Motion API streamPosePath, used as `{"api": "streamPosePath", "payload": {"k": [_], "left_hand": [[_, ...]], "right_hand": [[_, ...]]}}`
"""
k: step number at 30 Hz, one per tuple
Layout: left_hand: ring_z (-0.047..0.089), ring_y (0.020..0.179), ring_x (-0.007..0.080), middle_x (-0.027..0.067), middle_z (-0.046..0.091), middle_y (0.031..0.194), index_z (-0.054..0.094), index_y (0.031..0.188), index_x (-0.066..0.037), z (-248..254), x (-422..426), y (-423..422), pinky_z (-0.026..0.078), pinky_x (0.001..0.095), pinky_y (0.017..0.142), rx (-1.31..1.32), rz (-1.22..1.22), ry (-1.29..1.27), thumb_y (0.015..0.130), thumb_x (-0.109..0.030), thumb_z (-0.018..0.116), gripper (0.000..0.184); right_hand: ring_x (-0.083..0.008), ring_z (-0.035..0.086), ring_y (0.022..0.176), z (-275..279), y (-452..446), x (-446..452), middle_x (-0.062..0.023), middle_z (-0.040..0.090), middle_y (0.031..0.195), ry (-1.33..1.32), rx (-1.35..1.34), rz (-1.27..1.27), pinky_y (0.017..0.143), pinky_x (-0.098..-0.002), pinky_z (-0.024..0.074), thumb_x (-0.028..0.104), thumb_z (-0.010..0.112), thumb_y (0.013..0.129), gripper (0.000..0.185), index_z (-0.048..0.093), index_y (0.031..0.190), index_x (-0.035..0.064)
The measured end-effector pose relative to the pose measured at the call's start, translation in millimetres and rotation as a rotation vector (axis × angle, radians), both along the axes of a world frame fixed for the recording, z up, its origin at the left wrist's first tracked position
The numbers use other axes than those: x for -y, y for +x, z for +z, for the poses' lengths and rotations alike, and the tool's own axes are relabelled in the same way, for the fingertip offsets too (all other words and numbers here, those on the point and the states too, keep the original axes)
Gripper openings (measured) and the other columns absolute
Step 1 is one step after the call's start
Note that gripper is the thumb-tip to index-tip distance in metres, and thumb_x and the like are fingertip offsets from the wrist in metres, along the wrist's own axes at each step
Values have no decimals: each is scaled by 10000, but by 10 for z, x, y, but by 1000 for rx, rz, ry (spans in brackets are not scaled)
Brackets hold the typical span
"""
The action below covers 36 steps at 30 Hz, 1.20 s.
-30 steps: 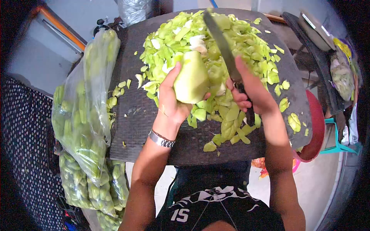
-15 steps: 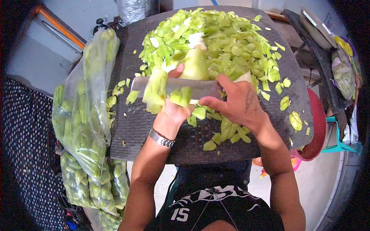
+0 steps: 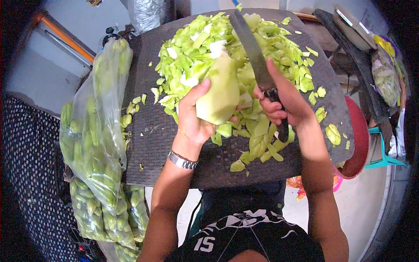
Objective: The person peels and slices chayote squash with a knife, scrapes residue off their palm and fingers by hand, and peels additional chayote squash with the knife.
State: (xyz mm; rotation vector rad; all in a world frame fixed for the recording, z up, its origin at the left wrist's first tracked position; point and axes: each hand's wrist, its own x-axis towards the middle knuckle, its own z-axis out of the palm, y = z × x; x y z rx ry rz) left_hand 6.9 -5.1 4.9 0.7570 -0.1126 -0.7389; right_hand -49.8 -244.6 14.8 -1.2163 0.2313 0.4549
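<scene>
Gourd (image 3: 217, 94) grasped in left hand (image 3: 194, 113), by the head view, thumb and fingertips on opposite sides, probably for steadiness, above peelings (image 3: 183, 56). Just right of that hand, knife (image 3: 258, 65), handle clenched in right hand (image 3: 283, 98), blade angled forward, likely for clearance. Gourd pale green, smooth, seemingly skinless.

One camera sits on the person's head and looks forward and steeply down. The shirt (image 3: 288, 244) lies along the bottom edge, and the table (image 3: 148, 161) spreads across the middle. The left hand (image 3: 194, 124) and right hand (image 3: 287, 102) show at close range, near the centre. The lens is very wide: edges bow, the corners go dark, the wall (image 3: 74, 19) comes in at upper left and the floor (image 3: 358, 201) at lower right.
</scene>
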Motion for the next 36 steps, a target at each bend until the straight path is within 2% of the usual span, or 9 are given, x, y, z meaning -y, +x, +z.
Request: {"api": "streamPosePath", "payload": {"k": [5,11,17,20,24,28,29,32,36], "left_hand": [[719,898,365,188,689,1187,537,1405,-78,-145,-39,100,610,503,631,8,66,52,978,-485,569,591],[709,916,411,229,660,1233,521,1418,-82,-371,-125,143,611,536,638,-108,-29,-194,970,-504,554,616],[699,934,442,281,647,1226,458,1480,-14,-213,-144,152,617,521,675,24,-220,-238,988,-510,544,704],[702,959,388,250,667,1201,506,1453,-35,-81,-54,70,609,487,762,-63,12,-115,1004,-523,539,664],[694,1011,327,179,688,1207,572,1408,-78,-136,3,115,577,455,879,-76,104,-47,1008,-579,538,641],[676,1072,303,135,694,1231,596,1395,-113,12,32,28,550,464,946,-110,200,39,996,-597,561,628],[670,1091,301,130,693,1239,598,1397,-120,19,21,14,543,465,963,-135,180,21,995,-595,567,623],[654,1127,308,104,682,1223,597,1378,-132,-236,48,32,527,511,969,-148,210,-26,981,-576,616,596],[648,1141,323,124,677,1250,586,1396,-112,-172,80,-31,512,511,1000,-29,185,-55,974,-523,655,593]], "right_hand": [[-393,616,579,-141,-54,-401,-179,600,627,-868,747,-162,592,-509,496,668,613,949,692,614,885,-20],[-465,669,682,11,-157,-428,-246,630,677,-1271,816,-96,593,-530,492,674,607,943,680,635,898,-3],[-346,529,430,-248,147,100,-155,544,538,-1097,661,-419,455,-440,454,752,558,931,732,588,854,25],[-92,407,375,37,2,7,21,388,496,-282,-25,-220,372,-291,348,745,470,987,704,559,813,68],[-45,313,326,34,-59,-189,74,350,475,5,23,-36,338,-237,306,800,408,969,731,552,800,104],[-180,507,448,-247,2,-448,-25,473,542,-760,718,-222,476,-379,435,669,424,1043,683,596,907,22],[-322,628,565,-224,-58,-479,-123,570,612,-770,749,-161,570,-458,473,625,504,1029,632,607,965,4],[-457,681,669,-75,-194,-624,-261,675,762,-1081,741,-21,613,-536,533,658,595,958,684,657,1052,-17],[-454,699,684,-121,-222,-709,-199,655,655,-1184,812,-105,601,-542,536,693,633,906,685,636,1019,17]]}}
